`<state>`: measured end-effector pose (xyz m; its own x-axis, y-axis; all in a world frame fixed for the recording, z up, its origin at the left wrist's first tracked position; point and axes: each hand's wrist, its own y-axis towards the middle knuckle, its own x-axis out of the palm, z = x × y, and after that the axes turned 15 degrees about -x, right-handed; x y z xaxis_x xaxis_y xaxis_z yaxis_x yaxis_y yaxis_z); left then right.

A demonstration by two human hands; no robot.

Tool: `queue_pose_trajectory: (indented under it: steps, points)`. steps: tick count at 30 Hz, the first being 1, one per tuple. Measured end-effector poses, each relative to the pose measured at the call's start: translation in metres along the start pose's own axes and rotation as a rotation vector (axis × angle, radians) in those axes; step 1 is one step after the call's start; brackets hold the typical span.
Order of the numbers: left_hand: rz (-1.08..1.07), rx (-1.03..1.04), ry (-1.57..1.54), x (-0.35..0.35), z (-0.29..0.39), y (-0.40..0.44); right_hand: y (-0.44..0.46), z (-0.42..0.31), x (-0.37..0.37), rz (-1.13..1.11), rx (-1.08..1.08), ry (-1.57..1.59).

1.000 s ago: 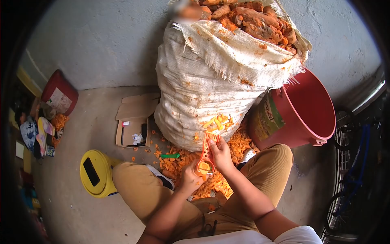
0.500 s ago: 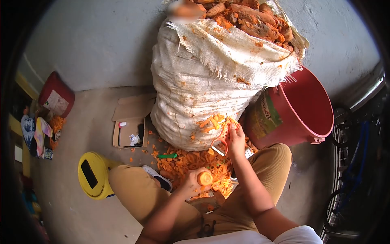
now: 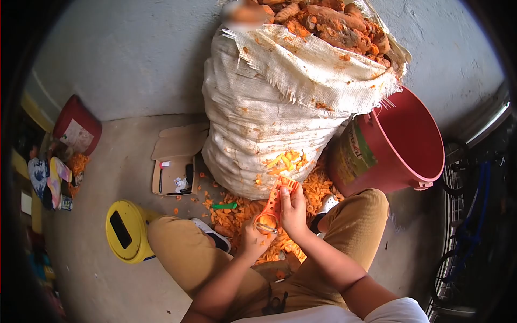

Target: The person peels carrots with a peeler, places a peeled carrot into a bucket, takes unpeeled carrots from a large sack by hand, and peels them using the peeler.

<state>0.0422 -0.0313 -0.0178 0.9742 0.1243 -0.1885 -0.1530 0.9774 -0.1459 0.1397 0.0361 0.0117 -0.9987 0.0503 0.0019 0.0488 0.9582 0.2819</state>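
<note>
My left hand [image 3: 253, 239] is wrapped round a carrot [image 3: 266, 221], its orange end facing up at me; the rest of it is hidden in my fingers. In my right hand [image 3: 294, 211] is an orange peeler [image 3: 274, 201], gripped by its handle. The peeler's head lies over the carrot's end, with the metal blade across it. Both hands are close together between my knees. Below them a heap of orange peelings [image 3: 318, 187] covers the floor. A green-handled object [image 3: 224, 206] lies at the heap's left edge.
A big white woven sack [image 3: 242, 113] of unpeeled carrots [image 3: 339, 27] stands ahead, peelings stuck to its front. Right of it leans a large red bucket [image 3: 350, 172]. To the left are an open cardboard box [image 3: 175, 167] and a yellow bucket [image 3: 142, 245] with a phone [image 3: 120, 229] on its lid.
My right hand has brought the peeler down and left from the sack's front onto the carrot. The left hand has shifted slightly, with the carrot still in it.
</note>
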Motion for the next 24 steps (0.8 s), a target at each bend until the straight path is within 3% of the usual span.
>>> queue_pose_trajectory:
  steps: [8,9,11,13,15,16,19,24]
  points:
    - [-0.006,0.054,0.123,-0.005,-0.004,0.0,0.014,0.014,-0.007,-0.036,0.229,0.135]
    - [-0.089,0.087,0.123,-0.009,0.0,-0.003,0.019,0.062,-0.011,0.07,-0.092,-0.133]
    - [-0.265,0.153,0.124,-0.016,0.011,-0.011,0.053,0.041,-0.039,0.199,0.276,0.039]
    - [-0.245,0.105,0.104,-0.016,0.012,-0.01,0.064,0.039,-0.043,0.31,0.118,0.266]
    - [-0.196,0.018,0.081,-0.014,0.012,-0.007,0.057,0.034,-0.04,0.228,0.062,0.233]
    - [-0.149,0.001,0.09,-0.011,0.006,-0.005,0.052,0.018,-0.04,0.182,0.185,0.271]
    - [-0.119,-0.025,0.151,-0.012,0.008,-0.004,0.04,0.005,-0.023,0.145,0.149,0.405]
    - [0.006,0.096,0.189,-0.008,0.005,0.005,0.013,0.0,-0.004,-0.05,0.116,0.359]
